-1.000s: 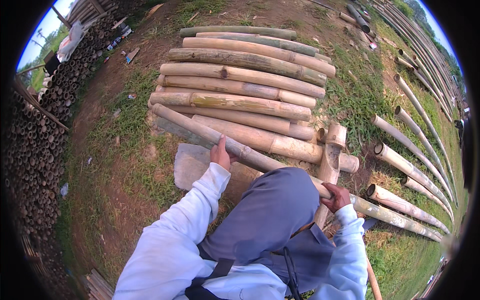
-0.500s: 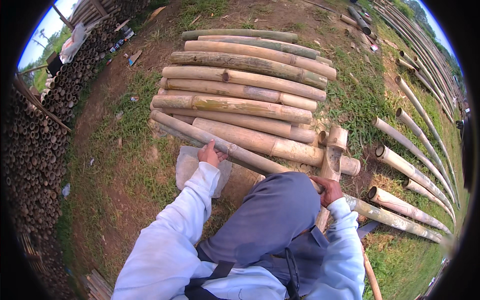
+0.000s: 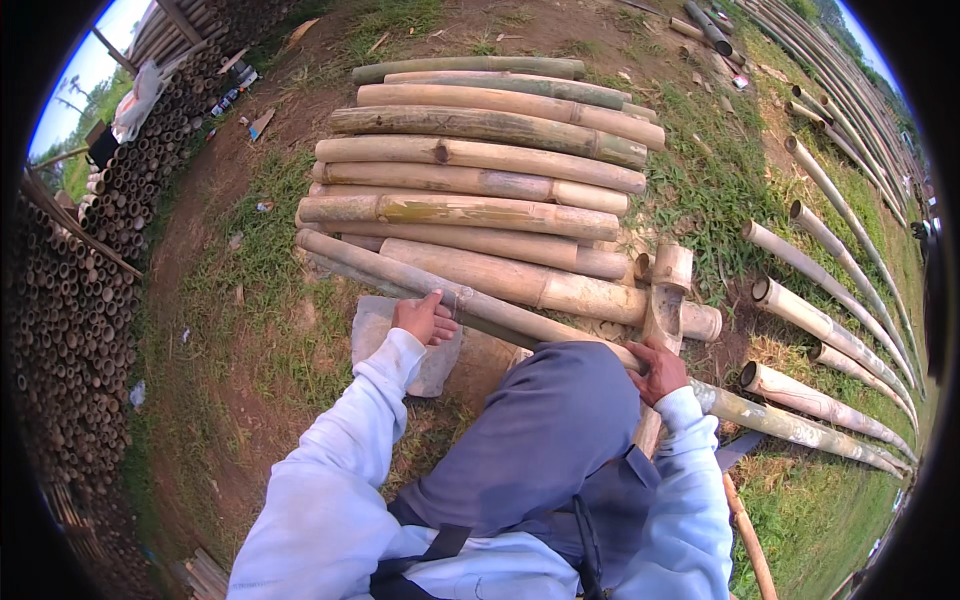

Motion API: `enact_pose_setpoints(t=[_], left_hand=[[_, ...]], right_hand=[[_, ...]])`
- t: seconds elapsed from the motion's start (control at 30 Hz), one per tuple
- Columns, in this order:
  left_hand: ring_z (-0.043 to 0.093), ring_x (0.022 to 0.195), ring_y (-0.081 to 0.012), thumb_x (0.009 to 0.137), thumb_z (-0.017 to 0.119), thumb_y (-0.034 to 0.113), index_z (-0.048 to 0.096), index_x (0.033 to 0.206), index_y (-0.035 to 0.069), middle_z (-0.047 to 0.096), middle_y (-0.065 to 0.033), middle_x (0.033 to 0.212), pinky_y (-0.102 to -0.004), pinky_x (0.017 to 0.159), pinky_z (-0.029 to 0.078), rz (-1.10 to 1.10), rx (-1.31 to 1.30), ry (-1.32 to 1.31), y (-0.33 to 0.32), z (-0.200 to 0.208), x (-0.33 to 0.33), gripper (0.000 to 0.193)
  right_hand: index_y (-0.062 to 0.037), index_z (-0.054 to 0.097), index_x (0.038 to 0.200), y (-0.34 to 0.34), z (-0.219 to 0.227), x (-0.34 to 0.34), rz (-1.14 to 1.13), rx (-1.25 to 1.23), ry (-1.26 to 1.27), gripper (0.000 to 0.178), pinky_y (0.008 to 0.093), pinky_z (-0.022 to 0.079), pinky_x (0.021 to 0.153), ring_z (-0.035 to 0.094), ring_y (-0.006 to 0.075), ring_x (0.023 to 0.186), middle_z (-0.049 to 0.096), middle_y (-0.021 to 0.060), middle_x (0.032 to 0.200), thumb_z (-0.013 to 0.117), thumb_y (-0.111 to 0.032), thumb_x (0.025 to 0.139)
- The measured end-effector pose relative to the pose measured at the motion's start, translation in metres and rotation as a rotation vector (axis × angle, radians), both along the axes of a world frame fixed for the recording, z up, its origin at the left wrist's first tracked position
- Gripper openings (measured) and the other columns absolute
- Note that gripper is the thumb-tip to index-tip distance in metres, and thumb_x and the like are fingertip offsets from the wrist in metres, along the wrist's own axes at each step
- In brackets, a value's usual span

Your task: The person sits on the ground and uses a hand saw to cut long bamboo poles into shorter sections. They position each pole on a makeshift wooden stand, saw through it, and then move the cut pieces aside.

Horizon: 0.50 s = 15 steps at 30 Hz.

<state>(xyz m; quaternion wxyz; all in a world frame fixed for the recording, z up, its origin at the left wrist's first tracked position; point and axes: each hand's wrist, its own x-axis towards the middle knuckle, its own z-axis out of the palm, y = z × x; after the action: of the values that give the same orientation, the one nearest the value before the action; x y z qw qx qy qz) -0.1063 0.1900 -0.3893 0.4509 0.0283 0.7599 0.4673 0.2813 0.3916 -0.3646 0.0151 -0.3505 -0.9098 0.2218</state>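
A long bamboo pole (image 3: 560,328) slants across in front of me, passing behind my raised knee and on to the lower right. My left hand (image 3: 428,318) is on its near side close to a node, thumb at the upper side and fingers bent together below. Right of the knee, my right hand (image 3: 660,370) grips the same pole from above, fingers wrapped over it. Just beyond that hand stands a notched bamboo support (image 3: 664,315) with a scooped cut. Under the pole near my left hand is a pale flat slab (image 3: 432,370).
Several cut bamboo lengths (image 3: 480,152) lie side by side beyond the pole. Longer poles (image 3: 835,325) spread over the grass at right. A tall stack of bamboo (image 3: 75,310) fills the left side. A grey blade-like piece (image 3: 738,450) lies beside my right forearm.
My left hand has shifted slightly, its fingers sitting lower against the pole. My right hand has moved a little further over the top of it. The pole stays in nearly the same place.
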Motion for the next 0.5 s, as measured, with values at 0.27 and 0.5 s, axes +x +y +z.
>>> enact_pose_setpoints(t=[0.27, 0.5], left_hand=[[0.068, 0.086, -0.0274, 0.088, 0.077, 0.032, 0.065, 0.106, 0.003, 0.069, -0.0117, 0.095, -0.0407, 0.079, 0.054, -0.685, 0.194, 1.083, 0.040, 0.047, 0.041, 0.036], [0.063, 0.116, -0.0324, 0.082, 0.079, 0.041, 0.062, 0.127, 0.010, 0.069, -0.0123, 0.118, -0.0478, 0.096, 0.048, -1.456, 0.300, 1.174, 0.113, -0.008, 0.088, 0.058]], right_hand=[[-0.0196, 0.073, 0.125, -0.004, 0.000, -0.015, -0.093, -0.040, -0.115, 0.051, 0.0454, 0.049, 0.097, 0.066, 0.0311, 0.110, 0.069, 0.0069, 0.116, 0.084, -0.040, 0.079], [-0.0246, 0.069, 0.135, -0.007, -0.008, -0.017, -0.150, -0.182, -0.144, 0.055, 0.0509, 0.041, 0.111, 0.068, 0.0283, 0.113, 0.074, 0.0099, 0.120, 0.079, -0.042, 0.084]])
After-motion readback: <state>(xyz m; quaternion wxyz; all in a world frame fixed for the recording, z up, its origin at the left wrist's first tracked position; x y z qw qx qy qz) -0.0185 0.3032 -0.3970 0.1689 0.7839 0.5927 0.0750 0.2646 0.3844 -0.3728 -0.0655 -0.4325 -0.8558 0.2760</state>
